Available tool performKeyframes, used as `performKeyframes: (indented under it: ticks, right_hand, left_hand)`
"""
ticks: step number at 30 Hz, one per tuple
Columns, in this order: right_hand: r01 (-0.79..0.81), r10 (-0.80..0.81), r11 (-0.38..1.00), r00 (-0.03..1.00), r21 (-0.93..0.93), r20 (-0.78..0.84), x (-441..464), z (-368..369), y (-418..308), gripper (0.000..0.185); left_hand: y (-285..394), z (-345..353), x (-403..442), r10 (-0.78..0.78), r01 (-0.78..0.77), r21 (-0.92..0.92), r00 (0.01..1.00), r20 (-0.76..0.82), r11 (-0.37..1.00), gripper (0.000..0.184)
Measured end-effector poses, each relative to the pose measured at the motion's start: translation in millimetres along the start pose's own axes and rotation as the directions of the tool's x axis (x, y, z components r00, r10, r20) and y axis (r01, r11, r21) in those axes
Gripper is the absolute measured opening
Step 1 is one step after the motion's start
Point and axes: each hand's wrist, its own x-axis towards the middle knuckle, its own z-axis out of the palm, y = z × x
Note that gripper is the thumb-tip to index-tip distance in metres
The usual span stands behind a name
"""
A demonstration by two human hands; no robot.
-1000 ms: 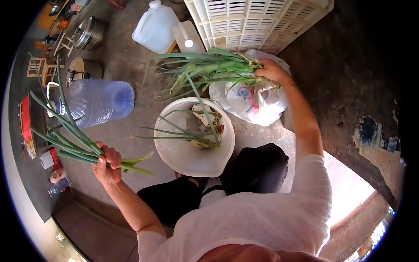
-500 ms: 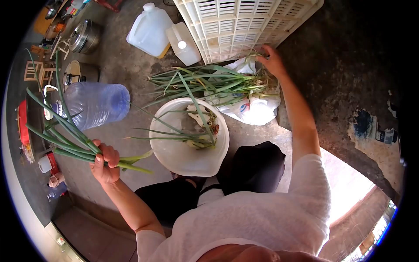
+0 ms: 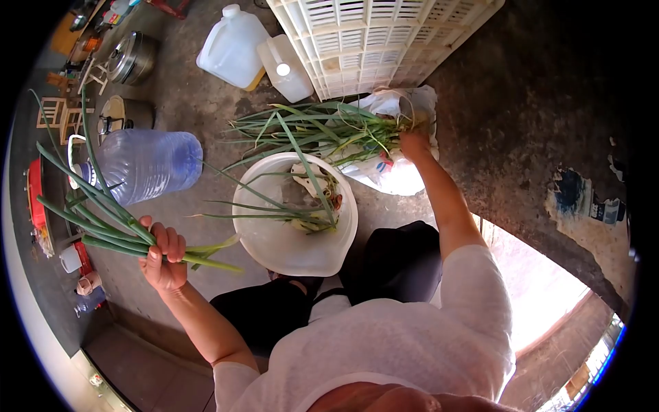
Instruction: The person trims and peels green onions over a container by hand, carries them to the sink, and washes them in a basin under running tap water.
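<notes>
My left hand [image 3: 165,255] is closed round a bunch of green onions [image 3: 120,226], their long leaves pointing up and left. At the root end of a larger heap of green onions [image 3: 309,130], my right hand [image 3: 414,144] reaches down; its fingers are largely hidden among the roots. The heap lies partly on a white plastic bag [image 3: 401,180]. Between my arms stands a white basin [image 3: 292,254] with a few green onions [image 3: 312,218] and some scraps inside, several leaves hanging over its rim.
A pale plastic crate [image 3: 377,48] stands behind the bag. Two plastic jugs [image 3: 233,48] are left of it. A large blue-tinted water bottle [image 3: 154,163] lies on its side at the left, near metal pots [image 3: 134,58]. My knees are below the basin.
The larger bunch was set down on the bag and my right hand let it go, rose towards the crate, then came back down to the roots. My left hand has kept its bunch.
</notes>
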Motion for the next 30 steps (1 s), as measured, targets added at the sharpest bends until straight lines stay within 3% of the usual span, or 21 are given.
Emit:
performKeyframes:
  ticks: [2, 4, 5, 6, 8, 9, 10, 12, 14, 16, 20, 22, 24, 25, 28, 30]
  right_hand:
    - [0.036, -0.032, 0.998, 0.996, -0.047, 0.078, 3.4, -11.7, -2.3, 0.018]
    - [0.162, -0.181, 0.976, 0.976, 0.148, 0.122, 0.4, -33.2, 3.6, 0.014]
    - [0.166, -0.238, 0.895, 0.962, 0.414, 0.130, -0.6, -56.4, 8.3, 0.017]
    - [0.165, -0.238, 0.897, 0.962, 0.411, 0.134, -2.0, -73.8, 10.9, 0.017]
    - [0.122, -0.242, 0.805, 0.961, 0.580, 0.133, -7.0, -103.5, 16.1, 0.024]
    - [0.218, -0.267, 0.855, 0.963, 0.471, 0.039, -11.2, -115.9, 20.6, 0.023]
    - [0.216, -0.262, 0.859, 0.965, 0.465, 0.034, -15.6, -133.2, 24.1, 0.023]
    - [0.396, -0.322, 0.831, 0.915, 0.390, -0.242, -27.1, -172.7, 26.6, 0.020]
    - [0.372, -0.315, 0.874, 0.923, 0.312, -0.219, -39.8, -215.6, 16.0, 0.019]
    - [0.396, -0.283, 0.864, 0.893, 0.311, -0.351, -57.3, -257.6, 9.3, 0.020]
    - [0.417, -0.284, 0.857, 0.872, 0.303, -0.398, -89.9, -322.0, 3.3, 0.019]
    - [0.472, -0.325, 0.856, 0.809, 0.212, -0.490, -107.0, -353.5, 6.4, 0.017]
    - [0.392, -0.169, 0.839, 0.847, 0.378, -0.504, -137.9, -396.1, 0.9, 0.015]
    - [0.455, -0.173, 0.815, 0.783, 0.360, -0.598, -147.1, -407.2, 2.3, 0.015]
    - [0.435, -0.132, 0.789, 0.809, 0.433, -0.573, -168.6, -437.9, -12.7, 0.016]
    - [0.463, -0.061, 0.771, 0.737, 0.437, -0.673, -181.7, -453.2, -17.4, 0.016]
  left_hand:
    - [1.4, 0.4, -1.7, 0.019, -0.019, 0.003, 1.000, -0.003, 1.000, 0.051]
    - [2.8, -0.9, -3.6, 0.018, -0.018, -0.005, 1.000, -0.014, 1.000, 0.050]
    - [2.5, -2.3, -3.9, 0.016, -0.016, -0.008, 1.000, -0.016, 1.000, 0.050]
    - [2.7, -4.5, -3.7, 0.005, -0.005, -0.023, 1.000, -0.017, 1.000, 0.051]
    - [2.2, -6.2, -4.2, -0.006, 0.005, -0.045, 1.000, -0.014, 0.999, 0.051]
    - [1.9, -6.8, -3.2, -0.011, 0.010, -0.061, 1.000, -0.020, 0.998, 0.052]
    - [1.7, -7.1, -1.0, -0.015, 0.013, -0.076, 1.000, -0.025, 0.997, 0.052]
    - [2.0, -3.9, 3.5, -0.005, 0.003, -0.097, 1.000, -0.015, 0.995, 0.053]
    - [0.6, -1.5, 5.4, 0.003, -0.003, -0.121, 1.000, -0.004, 0.993, 0.054]
    - [-0.2, -2.5, 9.1, -0.004, -0.004, -0.152, 0.999, -0.049, 0.988, 0.056]
    - [0.2, -2.5, 15.1, 0.010, -0.022, -0.298, 0.999, -0.042, 0.954, 0.052]
    - [0.2, -5.5, 18.8, 0.020, -0.017, -0.388, 1.000, 0.002, 0.921, 0.047]
    - [1.0, -3.2, 20.4, 0.036, -0.035, -0.438, 0.999, -0.007, 0.898, 0.044]
    - [1.0, -3.3, 21.6, 0.035, -0.027, -0.455, 0.999, 0.008, 0.890, 0.043]
    - [-0.9, 4.9, 25.3, 0.077, -0.037, -0.473, 0.995, 0.065, 0.880, 0.043]
    - [-1.8, 8.0, 27.3, 0.099, -0.045, -0.488, 0.991, 0.085, 0.872, 0.041]
